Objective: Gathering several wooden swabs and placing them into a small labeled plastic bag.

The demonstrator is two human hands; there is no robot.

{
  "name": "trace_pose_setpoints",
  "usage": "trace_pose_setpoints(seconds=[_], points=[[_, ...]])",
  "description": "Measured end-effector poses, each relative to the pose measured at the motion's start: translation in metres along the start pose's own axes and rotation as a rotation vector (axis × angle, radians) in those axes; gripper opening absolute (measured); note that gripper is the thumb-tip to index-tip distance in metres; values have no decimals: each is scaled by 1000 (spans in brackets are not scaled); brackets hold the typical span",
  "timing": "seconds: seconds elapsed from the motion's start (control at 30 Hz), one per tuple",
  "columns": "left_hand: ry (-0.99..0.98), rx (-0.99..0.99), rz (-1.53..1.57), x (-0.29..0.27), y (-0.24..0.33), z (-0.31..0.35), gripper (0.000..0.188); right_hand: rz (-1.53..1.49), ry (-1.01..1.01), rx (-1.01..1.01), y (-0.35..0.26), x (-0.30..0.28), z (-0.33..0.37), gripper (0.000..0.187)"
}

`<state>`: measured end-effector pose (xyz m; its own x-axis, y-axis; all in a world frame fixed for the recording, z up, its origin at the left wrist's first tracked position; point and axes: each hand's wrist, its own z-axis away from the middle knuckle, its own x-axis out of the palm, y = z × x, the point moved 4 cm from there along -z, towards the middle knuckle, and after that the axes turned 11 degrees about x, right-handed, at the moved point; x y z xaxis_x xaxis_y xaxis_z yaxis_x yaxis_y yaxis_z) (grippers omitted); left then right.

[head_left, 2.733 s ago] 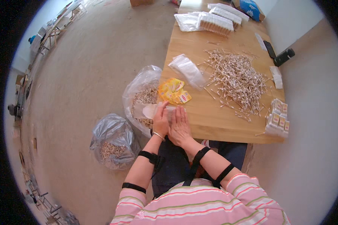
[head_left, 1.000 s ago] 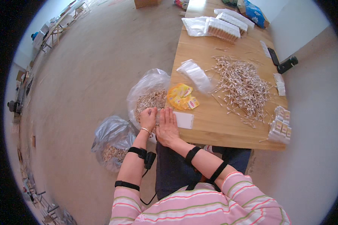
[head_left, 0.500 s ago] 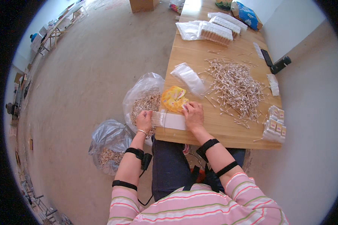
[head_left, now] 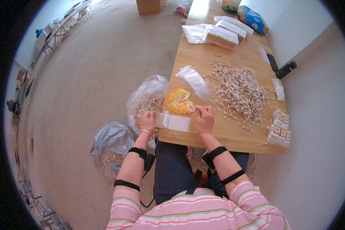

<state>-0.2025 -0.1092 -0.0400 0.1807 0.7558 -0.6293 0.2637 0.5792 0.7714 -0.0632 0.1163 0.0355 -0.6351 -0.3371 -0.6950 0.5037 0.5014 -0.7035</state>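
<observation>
Here, a clear packet of cotton swabs is held level at the near edge of the wooden table.
Left hand and right hand, set apart, each grip one end, presumably to keep the swabs aligned; yellow labels lie just beyond, the loose swab pile farther right.

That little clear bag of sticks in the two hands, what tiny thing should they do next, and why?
Probably press the clear bag flat on the table edge. The left hand pinches its stick-filled end, which hangs past the edge, and the right hand holds the other end, so the bag is only partly supported.
</observation>
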Motion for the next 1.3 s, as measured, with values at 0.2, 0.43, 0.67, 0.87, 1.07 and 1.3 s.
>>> trace_pose_setpoints(seconds=[0.2, 0.43, 0.67, 0.87, 1.07, 1.3], points=[[-17, 9, 37, 5, 8, -4, 33, -272, -167, -131, -4, 17, 13, 18], [10, 38, 3, 3, 0, -3, 35, -385, -478, 27, -19, 58, 37, 17], [-4, 9, 49, -1, 8, 1, 35, -357, -520, 288, -20, 77, 32, 20], [12, 34, 78, 2, 11, 1, 33, -252, -475, 301, -18, 86, 27, 18], [19, -11, 152, 1, -13, 3, 34, -254, -511, 418, -37, 99, 42, 20], [32, 81, 66, 4, 16, 0, 35, -151, -483, 305, -38, 108, 36, 16]])
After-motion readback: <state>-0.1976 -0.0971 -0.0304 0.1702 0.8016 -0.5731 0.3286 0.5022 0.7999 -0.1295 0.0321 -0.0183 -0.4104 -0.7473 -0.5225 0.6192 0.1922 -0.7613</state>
